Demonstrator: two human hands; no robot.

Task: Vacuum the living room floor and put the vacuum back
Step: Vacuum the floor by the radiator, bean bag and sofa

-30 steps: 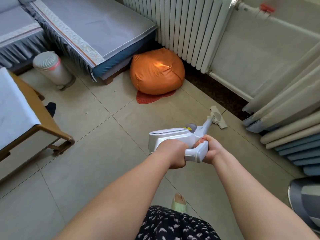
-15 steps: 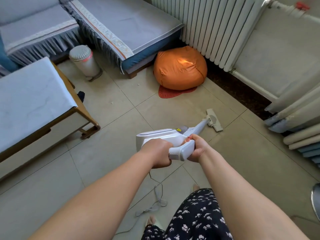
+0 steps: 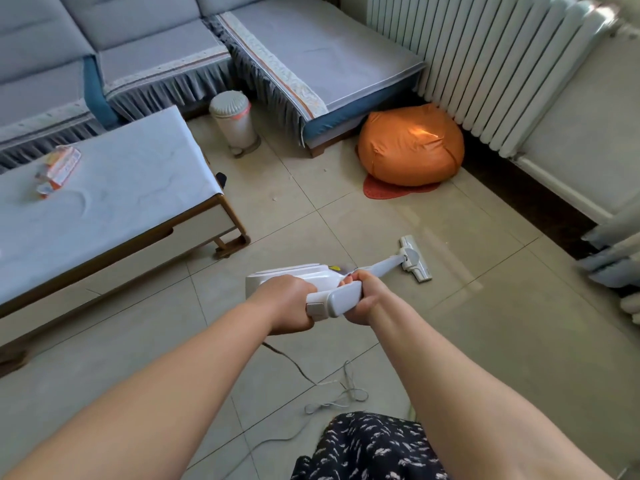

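Note:
A white stick vacuum (image 3: 298, 276) points away from me across the beige tiled floor (image 3: 433, 327). Its flat floor head (image 3: 415, 258) lies on the tiles to the front right. My left hand (image 3: 287, 303) grips the rear of the handle from the left. My right hand (image 3: 363, 296) grips the same handle from the right, fingers curled over its top. The vacuum's cord (image 3: 332, 396) trails loosely on the floor below my arms.
A cloth-covered coffee table (image 3: 104, 202) stands at the left, with small packets (image 3: 59, 171) on it. A grey sofa (image 3: 277, 57) fills the back. A small white bin (image 3: 235, 123), an orange beanbag (image 3: 410, 143), a radiator (image 3: 485, 64) and curtains (image 3: 616, 258) edge the floor.
The view has swung left, bringing more table and sofa into sight. The vacuum head has pulled back from the curtain side toward the middle tiles. Both hands keep their grip.

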